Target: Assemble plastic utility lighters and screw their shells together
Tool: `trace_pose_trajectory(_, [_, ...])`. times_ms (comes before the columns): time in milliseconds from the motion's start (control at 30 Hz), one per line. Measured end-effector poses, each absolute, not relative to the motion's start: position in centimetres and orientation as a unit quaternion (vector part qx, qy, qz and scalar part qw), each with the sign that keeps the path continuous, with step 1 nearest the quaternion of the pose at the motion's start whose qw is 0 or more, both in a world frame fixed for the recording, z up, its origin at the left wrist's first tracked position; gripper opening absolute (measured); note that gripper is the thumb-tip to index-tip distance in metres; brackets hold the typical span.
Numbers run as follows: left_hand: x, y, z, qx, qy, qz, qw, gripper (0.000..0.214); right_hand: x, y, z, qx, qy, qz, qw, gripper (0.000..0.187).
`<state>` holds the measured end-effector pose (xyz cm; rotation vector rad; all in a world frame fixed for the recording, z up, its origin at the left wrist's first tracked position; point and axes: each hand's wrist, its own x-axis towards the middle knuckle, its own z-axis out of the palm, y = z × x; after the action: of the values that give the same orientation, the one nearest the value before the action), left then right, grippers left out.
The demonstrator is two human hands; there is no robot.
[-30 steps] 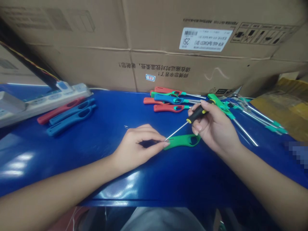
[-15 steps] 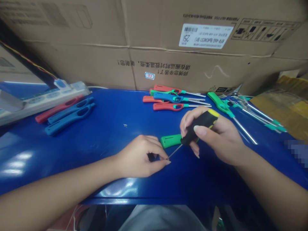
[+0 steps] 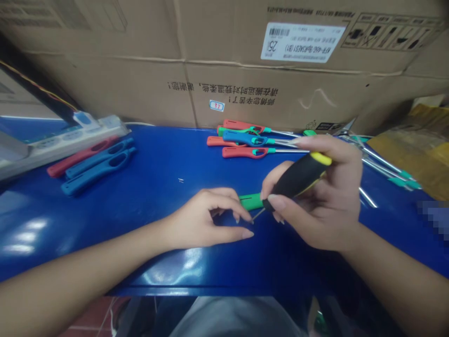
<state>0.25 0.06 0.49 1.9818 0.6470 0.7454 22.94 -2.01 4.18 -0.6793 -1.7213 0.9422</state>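
A screwdriver [image 3: 298, 177] with a black and yellow handle is in the grip of my right hand [image 3: 319, 201], its thin shaft slanting down to the left. My left hand [image 3: 206, 215] lies just left of the shaft's tip, thumb and fingers apart. The left index fingertip is at the tip; whether anything tiny sits there I cannot make out. Behind the hands lies a green lighter handle [image 3: 250, 201], partly hidden by both of them.
Several long-nosed lighters [image 3: 245, 152] lie by the cardboard box [image 3: 140, 89]. Blue and red lighter handles [image 3: 98, 171] rest by a power strip [image 3: 70, 140]. Small metal pins or screws [image 3: 180, 180] lie mid-table. Metal tubes [image 3: 389, 171] are at the right.
My left thumb and index finger have parted from their pinch at the screwdriver tip. My right hand has shifted slightly right, its fingers now higher around the handle.
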Motion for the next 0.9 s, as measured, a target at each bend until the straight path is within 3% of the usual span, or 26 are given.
trace_pose_trajectory(133, [-0.1,0.8,0.5,0.819,0.315,0.333,0.345,0.040,22.7,-1.5,4.2,-0.320,-0.670,0.358,0.566,0.063])
trace_pose_trajectory(267, [-0.4,1.3,-0.2,0.848,0.335,0.298,0.283,0.049,22.5,-1.1,3.8,-0.316,-0.683,0.338,0.565,0.062])
trace_pose_trajectory(900, [0.0,1.0,-0.8,0.863,0.314,0.278,0.280,0.038,22.7,-1.0,3.5,-0.308,-0.733,0.248,0.554,0.074])
